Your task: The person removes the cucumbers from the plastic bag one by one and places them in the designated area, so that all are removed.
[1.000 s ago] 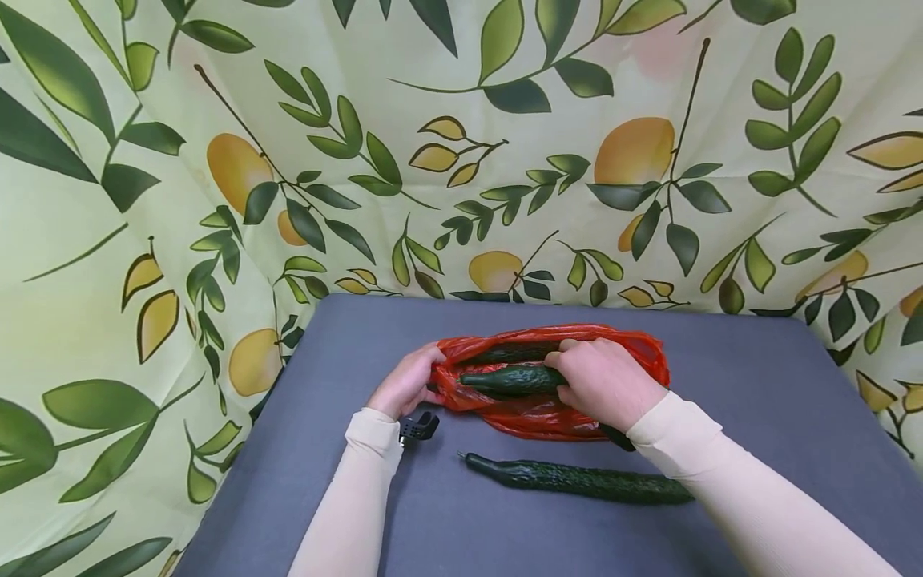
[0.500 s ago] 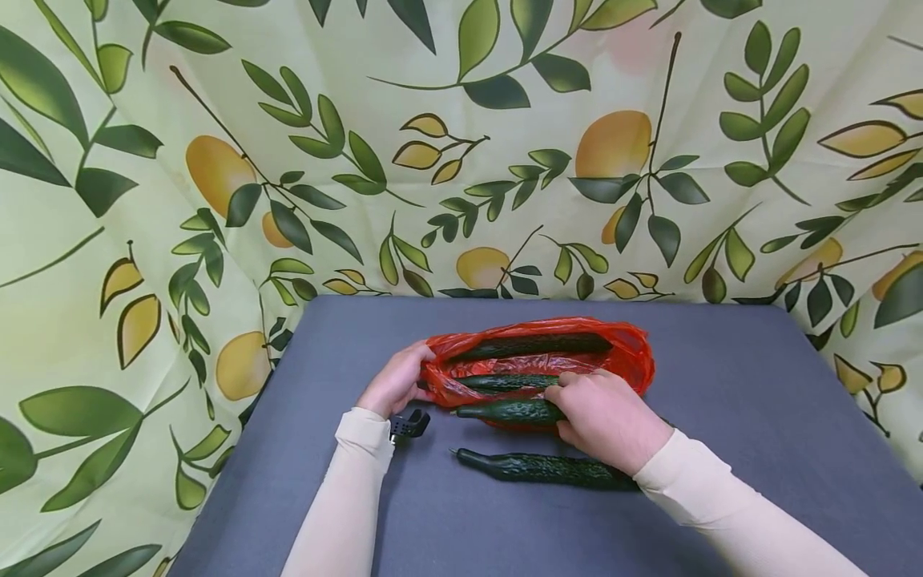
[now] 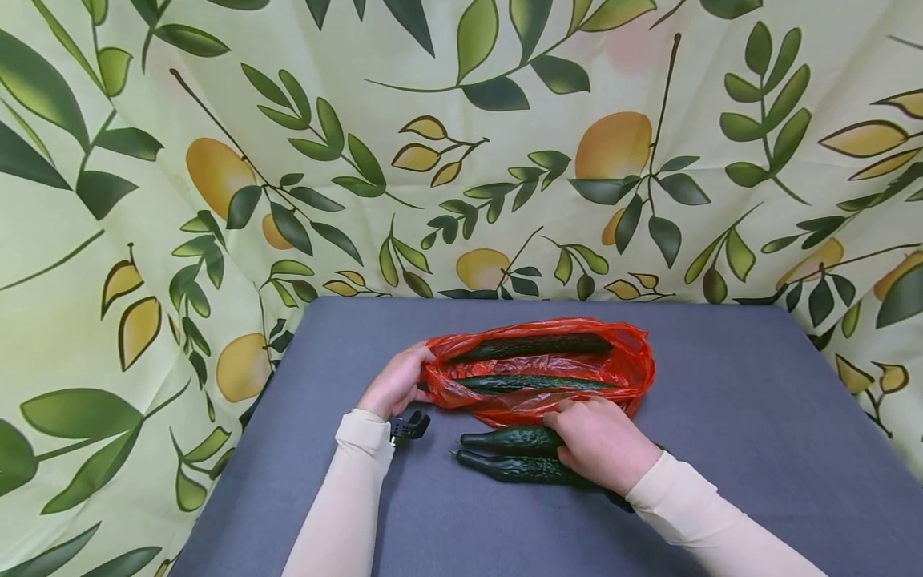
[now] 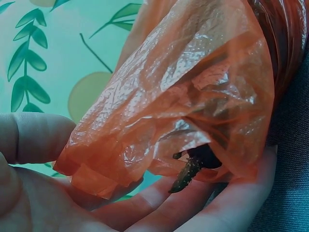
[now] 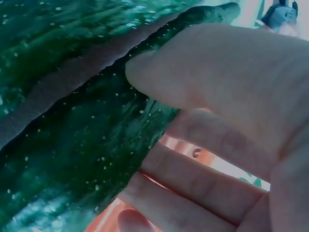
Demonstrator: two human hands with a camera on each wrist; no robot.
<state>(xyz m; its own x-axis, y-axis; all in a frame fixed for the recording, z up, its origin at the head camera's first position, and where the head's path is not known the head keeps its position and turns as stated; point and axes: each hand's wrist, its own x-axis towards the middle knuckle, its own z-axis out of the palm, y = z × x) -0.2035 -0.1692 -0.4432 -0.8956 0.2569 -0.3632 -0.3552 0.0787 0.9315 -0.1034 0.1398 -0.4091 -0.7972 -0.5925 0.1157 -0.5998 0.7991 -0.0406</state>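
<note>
Your left hand (image 3: 395, 383) pinches the red bag (image 3: 537, 366) — only its wrist view shows a stem (image 4: 186, 178) poking out. Your right hand (image 3: 607, 443) grips a cucumber (image 3: 508, 439) just outside, its wrist view revealing a gap before the neighbouring cucumber (image 3: 513, 467) — grey table (image 3: 743, 401) open rightward.

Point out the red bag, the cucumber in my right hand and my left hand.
Red bag (image 3: 508, 407), head view: its near wall.
Held cucumber (image 3: 510, 440), head view: its uncovered length.
Left hand (image 3: 395, 380), head view: the back of the hand.

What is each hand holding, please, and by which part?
Right hand: long green cucumber, near its middle. Left hand: red plastic bag, at its left end.
</note>
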